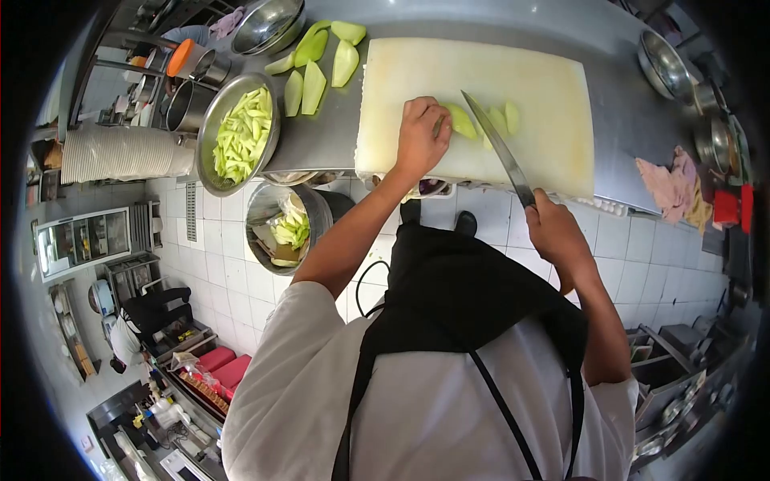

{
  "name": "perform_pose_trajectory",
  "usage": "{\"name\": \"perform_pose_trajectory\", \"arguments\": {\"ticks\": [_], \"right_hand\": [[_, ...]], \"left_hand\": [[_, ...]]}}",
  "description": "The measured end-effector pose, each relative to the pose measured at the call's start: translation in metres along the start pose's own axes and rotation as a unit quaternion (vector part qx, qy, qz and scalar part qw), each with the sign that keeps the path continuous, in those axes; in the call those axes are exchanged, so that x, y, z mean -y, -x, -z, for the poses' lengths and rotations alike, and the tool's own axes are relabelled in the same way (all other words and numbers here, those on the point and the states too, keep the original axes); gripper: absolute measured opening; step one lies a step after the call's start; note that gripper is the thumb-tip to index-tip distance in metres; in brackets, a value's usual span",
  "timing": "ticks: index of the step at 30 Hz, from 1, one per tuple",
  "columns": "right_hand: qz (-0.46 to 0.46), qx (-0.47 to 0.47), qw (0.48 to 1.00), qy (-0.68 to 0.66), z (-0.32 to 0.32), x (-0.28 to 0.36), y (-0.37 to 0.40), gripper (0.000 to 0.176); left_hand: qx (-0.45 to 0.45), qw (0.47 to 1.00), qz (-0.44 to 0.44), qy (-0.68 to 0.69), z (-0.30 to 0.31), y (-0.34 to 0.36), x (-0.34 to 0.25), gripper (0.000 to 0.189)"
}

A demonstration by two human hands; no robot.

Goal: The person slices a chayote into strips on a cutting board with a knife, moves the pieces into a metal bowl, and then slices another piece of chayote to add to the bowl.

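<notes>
A thick white cutting board (521, 72) lies on the steel counter. My left hand (425, 135) is closed, its curled fingertips steadying a pale green vegetable piece (462, 122) on the board. Gripped by its handle in my right hand (553, 228) is a long kitchen knife (504, 152). The blade slants across the board, just right of that piece. Cut green slices (502, 122) lie on the blade's far side. Left of the board are several larger peeled vegetable pieces (313, 86). A steel bowl (275, 128) beside them is heaped with green strips (242, 136).
Under the counter's left edge stands a bin (319, 215) with green scraps. Metal bowls (269, 28) sit at the back left, others (666, 64) far right near a pink cloth (670, 180). A stack of white containers (124, 154) is at left. Another person (132, 329) is across the room.
</notes>
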State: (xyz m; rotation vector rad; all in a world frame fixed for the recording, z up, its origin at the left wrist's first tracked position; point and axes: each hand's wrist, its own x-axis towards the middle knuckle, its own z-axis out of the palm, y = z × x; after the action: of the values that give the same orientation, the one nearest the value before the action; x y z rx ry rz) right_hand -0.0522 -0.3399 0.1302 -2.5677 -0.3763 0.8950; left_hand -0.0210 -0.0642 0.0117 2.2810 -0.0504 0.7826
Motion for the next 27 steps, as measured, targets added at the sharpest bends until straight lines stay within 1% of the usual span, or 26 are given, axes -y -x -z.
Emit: {"name": "perform_pose_trajectory", "arguments": {"ticks": [2, 8, 11, 14, 17, 18, 20, 21, 24, 27], "right_hand": [[-0.024, 0.033, 0.999, -0.011, 0.013, 0.012, 0.014, 0.027], [-0.003, 0.037, 0.999, 0.004, 0.006, 0.011, 0.022, 0.025], [-0.013, 0.027, 1.000, 0.007, 0.004, 0.016, 0.024, 0.024], [-0.007, 0.030, 0.999, 0.024, -0.016, 0.009, 0.008, 0.026], [0.024, -0.003, 0.999, 0.043, -0.041, 0.006, -0.022, 0.028], [0.046, -0.008, 0.999, 0.026, -0.039, 0.005, -0.026, 0.028], [0.042, -0.011, 0.998, 0.041, -0.028, 0.001, -0.025, 0.031], [0.028, -0.009, 0.999, 0.033, -0.023, 0.001, -0.021, 0.036], [-0.009, -0.008, 0.999, 0.034, -0.004, 0.010, -0.001, 0.038], [-0.004, 0.018, 1.000, 0.024, 0.005, 0.014, 0.012, 0.036]], "left_hand": [[-0.017, 1.000, 0.000, 0.002, 0.000, -0.001, -0.002, 0.011], [-0.013, 1.000, 0.003, -0.001, 0.000, 0.000, 0.000, 0.010], [-0.013, 1.000, 0.008, 0.004, 0.000, 0.000, 0.001, 0.010], [-0.006, 1.000, 0.011, 0.002, -0.001, -0.002, 0.006, 0.011], [0.001, 1.000, 0.019, 0.003, -0.001, 0.002, 0.002, 0.012], [0.000, 1.000, 0.019, -0.001, 0.001, 0.000, 0.003, 0.012], [-0.011, 1.000, 0.020, 0.001, -0.001, 0.002, 0.002, 0.011], [-0.017, 1.000, 0.019, 0.001, -0.002, -0.001, 0.003, 0.011], [-0.031, 0.999, 0.030, 0.009, 0.000, 0.004, 0.004, 0.010], [-0.037, 0.998, 0.049, 0.015, -0.002, 0.003, 0.006, 0.010]]}}
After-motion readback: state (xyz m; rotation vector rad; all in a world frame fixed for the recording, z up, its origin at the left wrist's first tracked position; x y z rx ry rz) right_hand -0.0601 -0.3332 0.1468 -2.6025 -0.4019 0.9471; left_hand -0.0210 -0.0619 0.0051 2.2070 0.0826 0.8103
